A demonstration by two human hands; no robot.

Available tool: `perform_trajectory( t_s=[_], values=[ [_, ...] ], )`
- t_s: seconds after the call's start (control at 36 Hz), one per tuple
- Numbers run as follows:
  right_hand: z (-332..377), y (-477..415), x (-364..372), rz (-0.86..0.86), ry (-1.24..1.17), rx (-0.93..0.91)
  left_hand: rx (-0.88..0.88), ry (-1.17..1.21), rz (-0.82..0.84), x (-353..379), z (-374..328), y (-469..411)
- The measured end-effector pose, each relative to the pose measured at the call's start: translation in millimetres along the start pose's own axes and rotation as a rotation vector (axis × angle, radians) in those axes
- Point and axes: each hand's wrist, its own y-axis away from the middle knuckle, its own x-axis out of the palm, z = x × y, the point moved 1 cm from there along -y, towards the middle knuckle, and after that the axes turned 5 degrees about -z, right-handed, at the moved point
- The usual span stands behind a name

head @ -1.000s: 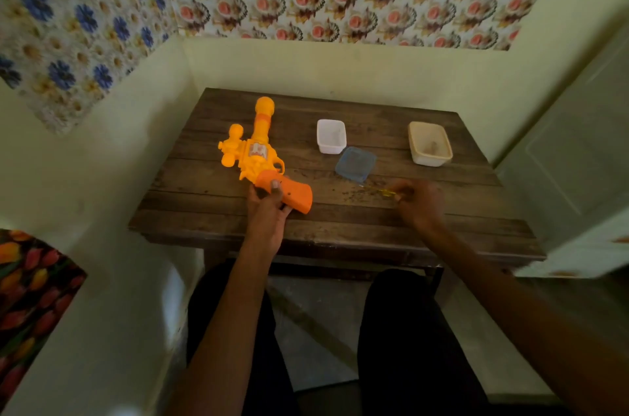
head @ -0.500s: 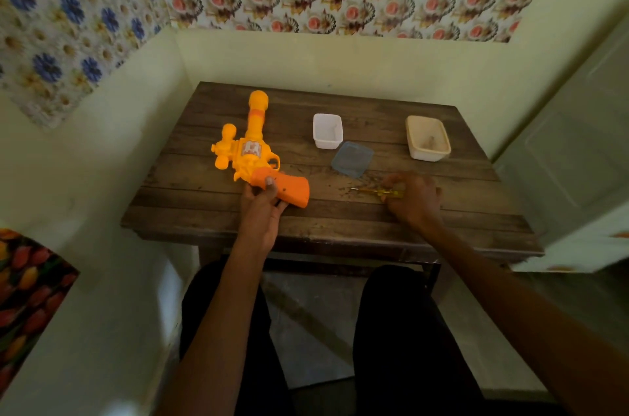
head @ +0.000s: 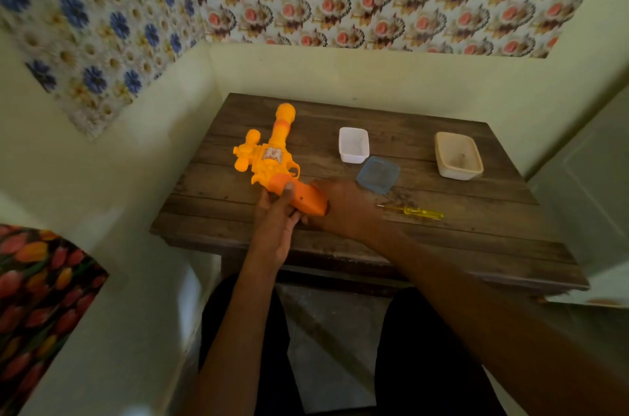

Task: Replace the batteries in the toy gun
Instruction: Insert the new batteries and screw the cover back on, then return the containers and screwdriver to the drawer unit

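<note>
Toy gun (head: 272, 156), glossy orange-yellow plastic, lies on the rough plank desk (head: 476, 235); my left hand (head: 274, 221) grips its handle, thumb on top; my right hand (head: 343, 208) has left the slim yellow screwdriver (head: 417, 211) lying beside it and reached the butt; whether its fingers clasp, I cannot tell.

- One toy gun (head: 272, 160), its handle in the left grip (head: 275, 221).
- Two grips, counting the right grip (head: 343, 208).
- Two open tubs beyond the right grip: white tub (head: 354, 144), cream tub (head: 458, 155).
- One blue lid (head: 378, 174).
- One screwdriver (head: 422, 212).
- One tabletop (head: 476, 238).
</note>
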Motion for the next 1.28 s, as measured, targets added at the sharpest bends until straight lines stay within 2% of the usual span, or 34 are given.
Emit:
perform_trajectory(
  t_s=[0.17,0.33,0.56,0.67,0.75,0.81,0.89,0.97,1.03,1.08,1.28],
  values=[
    [16,-16,2,0.002,-0.037,0.026,0.137,-0.159,-0.145,-11,-9,-2],
    [19,-22,21,-0.024,-0.042,0.069,0.216,-0.512,-0.386,-34,-11,-13],
    [28,-19,36,-0.009,-0.051,0.08,0.269,-0.762,-0.466,-44,-21,-12],
    [23,-15,32,0.052,-0.098,0.066,0.248,-0.773,-0.512,-45,-19,-15],
    [8,0,17,-0.025,-0.133,0.117,0.316,-0.839,-0.56,-25,-30,-1],
    [-8,14,4,-0.085,-0.189,0.199,0.391,-0.893,-0.535,-7,-35,9],
    [-41,28,-15,-0.156,-0.187,0.327,0.462,-0.876,-0.312,28,-28,16],
    [-75,27,-27,-0.221,-0.149,0.468,0.429,-0.835,-0.107,56,-17,13],
    [-95,20,-32,-0.229,-0.161,0.546,0.408,-0.846,-0.029,73,-12,6],
    [-113,8,-35,-0.178,-0.153,0.566,0.406,-0.879,0.005,93,-9,-7],
    [-146,-39,-38,0.039,-0.062,0.559,0.418,-1.13,-0.03,128,-5,-70]
  ],
)
